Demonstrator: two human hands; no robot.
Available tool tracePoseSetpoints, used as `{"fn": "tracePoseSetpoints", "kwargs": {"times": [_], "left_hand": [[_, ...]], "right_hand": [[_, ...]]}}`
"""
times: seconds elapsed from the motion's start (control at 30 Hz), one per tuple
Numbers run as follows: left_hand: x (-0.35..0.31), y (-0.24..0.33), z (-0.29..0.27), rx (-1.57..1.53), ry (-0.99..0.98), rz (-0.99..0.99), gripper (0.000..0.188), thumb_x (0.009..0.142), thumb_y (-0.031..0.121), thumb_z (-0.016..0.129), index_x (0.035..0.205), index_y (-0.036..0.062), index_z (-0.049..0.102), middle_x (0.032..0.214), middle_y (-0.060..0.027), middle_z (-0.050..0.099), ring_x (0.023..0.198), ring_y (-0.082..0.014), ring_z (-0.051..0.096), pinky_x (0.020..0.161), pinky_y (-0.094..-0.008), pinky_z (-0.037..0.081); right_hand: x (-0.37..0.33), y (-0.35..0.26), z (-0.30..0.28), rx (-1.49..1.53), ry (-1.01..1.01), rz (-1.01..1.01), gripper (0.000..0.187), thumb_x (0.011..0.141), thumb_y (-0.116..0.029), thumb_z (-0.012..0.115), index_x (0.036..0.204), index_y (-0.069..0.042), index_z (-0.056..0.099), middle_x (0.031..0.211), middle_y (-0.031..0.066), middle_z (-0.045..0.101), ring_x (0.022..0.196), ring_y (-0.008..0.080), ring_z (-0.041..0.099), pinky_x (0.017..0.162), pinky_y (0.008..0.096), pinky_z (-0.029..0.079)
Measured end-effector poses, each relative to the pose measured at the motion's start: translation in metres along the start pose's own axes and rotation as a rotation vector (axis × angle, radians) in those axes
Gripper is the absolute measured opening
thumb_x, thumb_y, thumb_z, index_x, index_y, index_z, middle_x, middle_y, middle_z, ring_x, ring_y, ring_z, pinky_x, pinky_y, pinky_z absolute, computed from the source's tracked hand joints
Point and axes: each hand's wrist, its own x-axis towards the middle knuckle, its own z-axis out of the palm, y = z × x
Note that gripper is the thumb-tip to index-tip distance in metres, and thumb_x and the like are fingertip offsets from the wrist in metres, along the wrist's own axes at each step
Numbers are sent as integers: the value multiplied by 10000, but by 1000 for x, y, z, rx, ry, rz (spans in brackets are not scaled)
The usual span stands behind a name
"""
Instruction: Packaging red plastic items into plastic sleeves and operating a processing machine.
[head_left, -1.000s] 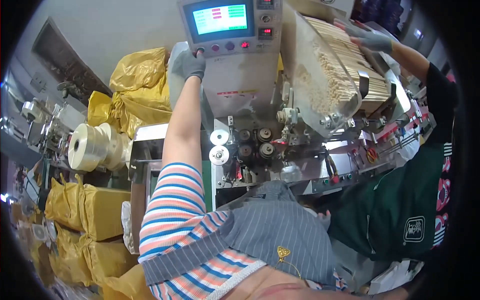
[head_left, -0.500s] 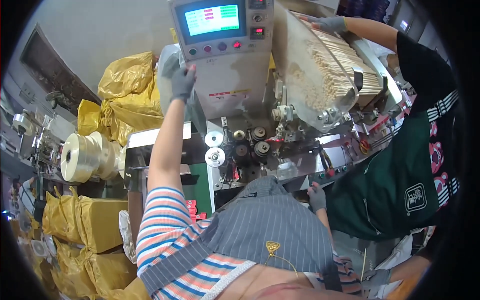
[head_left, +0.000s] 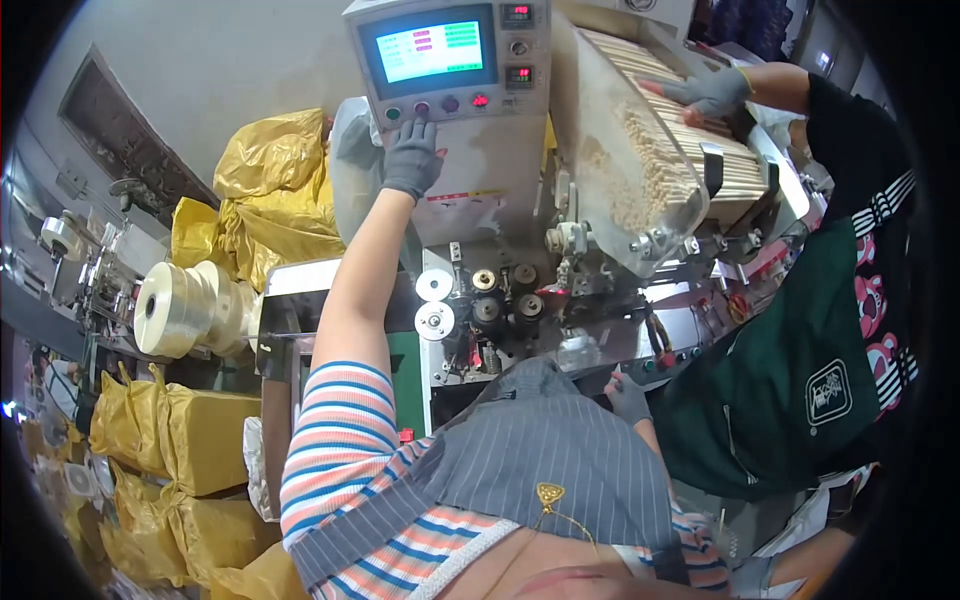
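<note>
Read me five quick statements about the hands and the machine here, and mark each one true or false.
1. The left hand is up at the control panel, by its row of buttons. True.
2. The right hand is on the screen. False: it is low, near the machine's front edge.
3. The screen is dark. False: it is lit.
4. A co-worker's gloved hand is over the pale sticks in the clear-walled hopper. True.
5. The cream spools stand to the right of the hopper. False: they are on the left side of the picture.
</note>
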Motion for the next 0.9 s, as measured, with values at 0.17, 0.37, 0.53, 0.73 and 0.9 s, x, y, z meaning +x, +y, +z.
{"fn": "tracePoseSetpoints", "kwargs": {"times": [0.17, 0.37, 0.53, 0.73, 0.9], "left_hand": [[5, 10, 3, -90, -33, -73, 469, 705, 257, 646, 1099, 54, 491, 1202, -160, 493, 1046, -303, 482, 852, -399, 394], [-5, 24, -10, -117, 17, -130, 480, 726, 273, 634, 1118, 45, 475, 1201, -174, 489, 1025, -324, 498, 840, -410, 411], [-71, 98, -10, -411, -188, -217, 443, 771, 260, 626, 1120, 34, 475, 1136, -176, 515, 1004, -347, 509, 821, -407, 439], [-217, 210, -33, -961, -317, -189, 389, 799, 248, 603, 1113, 33, 520, 998, -162, 590, 904, -310, 584, 768, -378, 459], [-250, 227, -58, -1143, -808, -183, 320, 829, 272, 575, 1060, 50, 573, 930, -148, 617, 878, -275, 607, 738, -353, 472]], "right_hand": [[-28, 51, 0, 366, 100, 268, 402, 788, -122, 565, 1146, 42, 481, 888, 135, 620, 727, 170, 612, 659, 293, 483], [-30, 44, -12, 253, 33, 168, 393, 792, -132, 588, 1130, 42, 488, 803, 101, 609, 652, 131, 591, 613, 285, 483], [-15, 67, 4, 282, 74, 138, 377, 809, -128, 578, 1134, 41, 487, 869, 109, 608, 698, 136, 596, 647, 282, 490], [-11, -35, -37, 181, 213, -220, 379, 813, -223, 591, 1113, 2, 537, 933, 148, 627, 859, 214, 604, 756, 310, 459], [-19, -158, -129, 162, 404, -388, 353, 827, -153, 577, 1145, -8, 531, 1108, 130, 570, 1037, 196, 537, 834, 296, 439]]}}
